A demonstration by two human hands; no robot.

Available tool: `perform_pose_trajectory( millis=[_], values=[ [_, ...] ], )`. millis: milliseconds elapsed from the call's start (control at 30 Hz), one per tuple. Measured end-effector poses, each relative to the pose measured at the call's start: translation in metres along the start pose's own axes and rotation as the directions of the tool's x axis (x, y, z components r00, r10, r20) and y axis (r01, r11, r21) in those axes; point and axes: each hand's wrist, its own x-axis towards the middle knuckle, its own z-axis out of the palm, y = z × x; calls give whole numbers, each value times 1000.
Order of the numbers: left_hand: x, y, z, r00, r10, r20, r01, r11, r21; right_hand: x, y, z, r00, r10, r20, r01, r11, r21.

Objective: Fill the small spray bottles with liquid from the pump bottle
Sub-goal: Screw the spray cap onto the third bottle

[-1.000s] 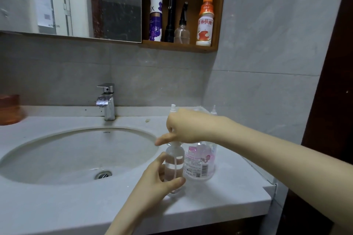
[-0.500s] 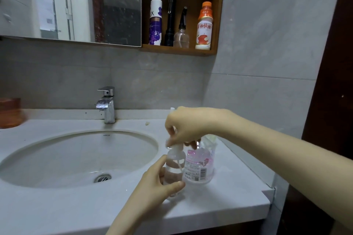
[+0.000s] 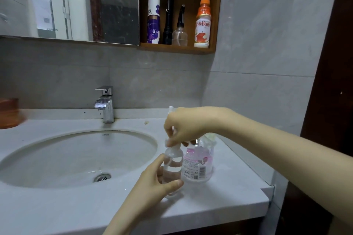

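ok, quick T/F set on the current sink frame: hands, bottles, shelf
1. The left hand grips the small spray bottle around its body. True.
2. The right hand presses the faucet handle. False: it is at the top of the small spray bottle, fingers at the neck; the faucet is untouched.
3. The pump bottle with the pink label stands on the counter, just right of the small spray bottle. True.
4. The small spray bottle lies on its side in the sink. False: it is upright on the counter, right of the sink.
5. The wall shelf holds only one item. False: four stand there, including an orange-capped bottle.
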Motion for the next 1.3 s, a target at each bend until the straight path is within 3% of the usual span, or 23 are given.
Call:
perform_pose_trajectory(
  millis=[67, 200, 300, 433, 533, 667, 833, 900, 967, 1000, 1033, 1067, 1167, 1300],
  values=[
    [1, -1, -2, 1000, -4, -3, 4, 1000, 4, 1, -2, 1, 998, 37, -51, -41, 996, -82],
    [1, -1, -1, 1000, 13, 16, -13, 1000, -2, -2, 2, -1, 998, -10, 55, 6, 998, 64],
    [2, -2, -2, 1000, 6, 2, -6, 1000, -17, -1, 0, 1, 997, 49, -54, -54, 994, -98],
    [2, -4, -2, 1000, 7, 8, -7, 999, -43, -1, 3, 1, 999, -31, 43, 27, 996, 90],
    [3, -4, -2, 1000, -8, 1, 8, 995, -95, -2, 1, 8, 998, -16, -54, 21, 996, 92],
    [2, -1, -3, 1000, 11, -7, -11, 1000, -24, 2, -5, 19, 985, 48, -164, -35, 996, 82],
    [9, 7, -8, 999, -40, -34, 42, 998, 44, -13, 0, 29, 975, 108, -195, -36, 939, 341],
    [10, 9, -10, 998, -53, -22, 54, 997, 58, -26, 12, 39, 907, 226, -354, -11, 855, 519],
    [13, 8, -14, 998, -55, -35, 59, 992, 112, -39, 28, 57, 699, 453, -554, 110, 697, 708],
    [15, 8, -17, 997, -54, -50, 61, 988, 144, -44, 36, 67, 579, 561, -592, 148, 641, 753],
    [19, 8, -21, 997, -51, -66, 61, 984, 168, -46, 44, 81, 509, 636, -580, 140, 603, 785],
    [23, 9, -25, 995, -50, -81, 64, 980, 186, -46, 51, 96, 509, 675, -534, 103, 568, 817],
    [38, 11, -33, 990, -42, -136, 70, 975, 209, -35, 58, 134, 688, 642, -338, -60, 514, 856],
    [71, 22, -35, 983, -25, -180, 72, 963, 258, -15, 54, 143, 807, 527, -269, 0, 455, 891]
  ],
)
